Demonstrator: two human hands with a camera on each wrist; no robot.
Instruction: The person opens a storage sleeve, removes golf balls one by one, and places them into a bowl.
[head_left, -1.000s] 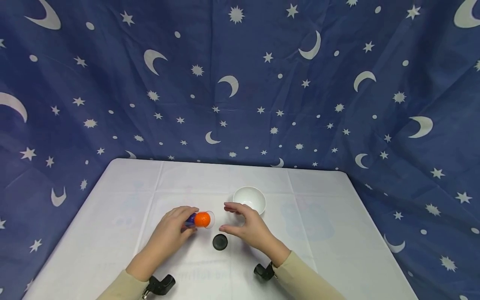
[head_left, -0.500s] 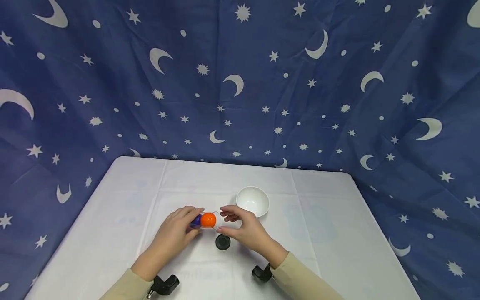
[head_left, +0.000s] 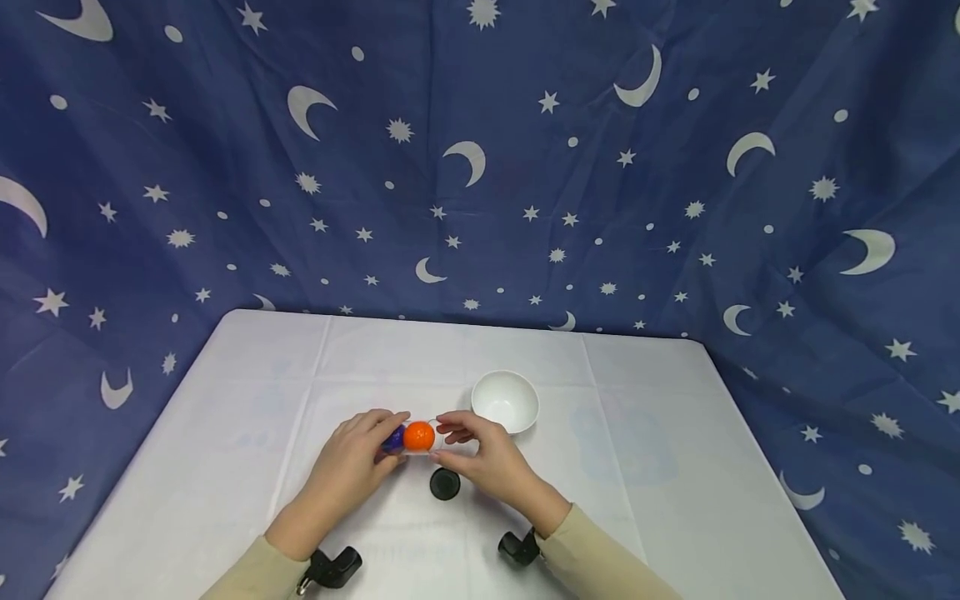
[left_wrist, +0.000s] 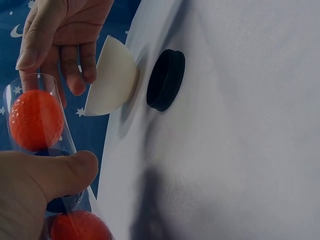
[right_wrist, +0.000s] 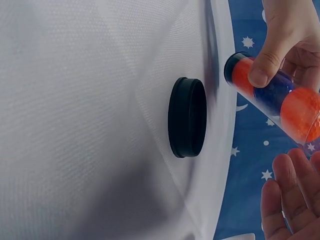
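Brought closer together since a second ago: the open end of the clear tube [right_wrist: 276, 95] and the right hand [head_left: 491, 462], earlier plainly apart. Left in place meanwhile: the black lid [head_left: 445, 483] and the white bowl [head_left: 506, 402]. Gripped in the left hand [head_left: 352, 454], with thumb and fingers on opposite sides: the clear tube, held sideways off the table [head_left: 637, 417], open end toward the right hand. Just beside that end: thumb and fingers of the right hand, parted and loosely bent. Cannot tell about contact there. Inside the clear tube, in order from the open end: an orange ball [head_left: 418, 436], a blue ball [head_left: 393, 438], a second orange ball [left_wrist: 80, 227]. On the other end: a dark cap [right_wrist: 231, 67]. Flat on the table, near the right thumb: the black lid. Just beyond the right hand: the white bowl, upright. Behind everything: a blue curtain [head_left: 510, 183] with moons and stars.
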